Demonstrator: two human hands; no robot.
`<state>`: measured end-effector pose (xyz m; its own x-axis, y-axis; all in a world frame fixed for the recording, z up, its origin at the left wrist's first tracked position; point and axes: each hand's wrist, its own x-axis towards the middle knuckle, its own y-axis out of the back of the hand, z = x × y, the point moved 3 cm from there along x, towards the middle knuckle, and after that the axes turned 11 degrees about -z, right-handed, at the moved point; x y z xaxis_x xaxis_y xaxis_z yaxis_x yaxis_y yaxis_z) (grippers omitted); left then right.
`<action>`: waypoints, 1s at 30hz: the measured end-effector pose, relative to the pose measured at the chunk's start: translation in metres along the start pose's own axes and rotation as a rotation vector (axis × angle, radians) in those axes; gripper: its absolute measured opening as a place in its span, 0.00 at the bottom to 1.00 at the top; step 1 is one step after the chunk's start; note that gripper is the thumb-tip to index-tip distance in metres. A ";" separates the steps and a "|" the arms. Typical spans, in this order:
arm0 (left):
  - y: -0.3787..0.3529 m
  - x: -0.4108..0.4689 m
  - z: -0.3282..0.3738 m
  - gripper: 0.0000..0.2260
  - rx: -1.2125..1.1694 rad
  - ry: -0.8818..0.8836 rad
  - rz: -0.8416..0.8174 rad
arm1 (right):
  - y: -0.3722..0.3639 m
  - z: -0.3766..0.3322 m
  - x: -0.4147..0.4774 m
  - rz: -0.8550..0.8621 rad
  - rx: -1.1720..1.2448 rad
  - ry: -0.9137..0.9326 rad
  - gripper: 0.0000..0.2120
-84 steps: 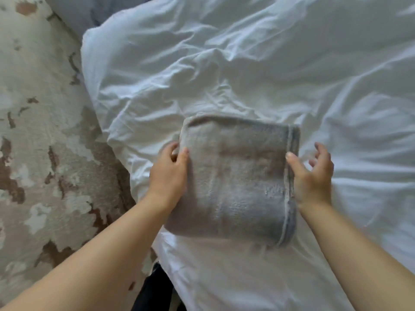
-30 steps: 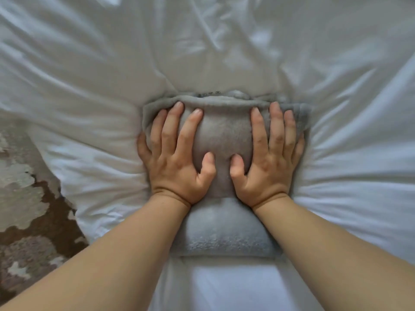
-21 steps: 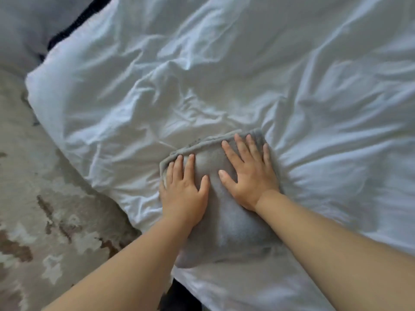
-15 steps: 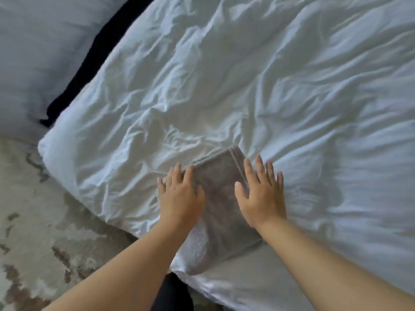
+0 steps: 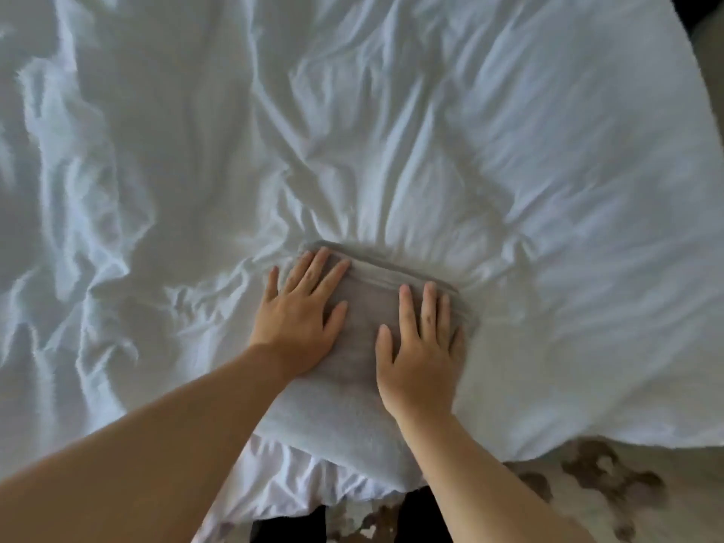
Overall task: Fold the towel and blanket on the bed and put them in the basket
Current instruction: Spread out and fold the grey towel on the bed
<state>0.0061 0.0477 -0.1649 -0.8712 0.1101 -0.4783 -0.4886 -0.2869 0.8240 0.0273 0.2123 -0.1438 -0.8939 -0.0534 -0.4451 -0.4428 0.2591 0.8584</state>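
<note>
A folded grey towel (image 5: 362, 339) lies near the front edge of the bed, on the rumpled white cover (image 5: 431, 131). My left hand (image 5: 301, 311) presses flat on its left part, fingers straight and spread, some of them reaching onto the sheet. My right hand (image 5: 421, 350) presses flat on its right part, fingers straight and together. The towel sinks into the bedding, which bunches in creases at its far edge. No basket is in view.
The bed's front edge runs along the bottom, with patterned beige and brown carpet (image 5: 587, 487) beyond it at the lower right. A dark shape (image 5: 290, 523) shows below the hanging sheet at the bottom centre.
The view has swung round, so the bed now fills the frame. Both hands have stayed flat on the folded towel and pressed it down; it now lies more squarely in front of me.
</note>
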 end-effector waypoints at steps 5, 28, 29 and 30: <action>-0.032 0.008 -0.022 0.27 -0.189 -0.154 0.137 | -0.026 0.048 0.019 0.123 0.136 -0.041 0.33; -0.006 0.002 -0.018 0.32 -0.209 -0.229 0.091 | -0.005 0.050 0.005 0.108 0.379 -0.079 0.29; 0.004 -0.010 -0.014 0.32 -0.188 -0.275 0.103 | 0.004 0.041 -0.010 0.149 0.392 -0.067 0.29; 0.009 -0.022 -0.011 0.31 -0.175 -0.316 0.121 | 0.010 0.029 -0.023 0.187 0.385 -0.038 0.29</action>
<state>0.0213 0.0319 -0.1501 -0.9068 0.3460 -0.2407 -0.3897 -0.4709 0.7915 0.0456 0.2440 -0.1317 -0.9499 0.0622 -0.3062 -0.2089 0.6024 0.7704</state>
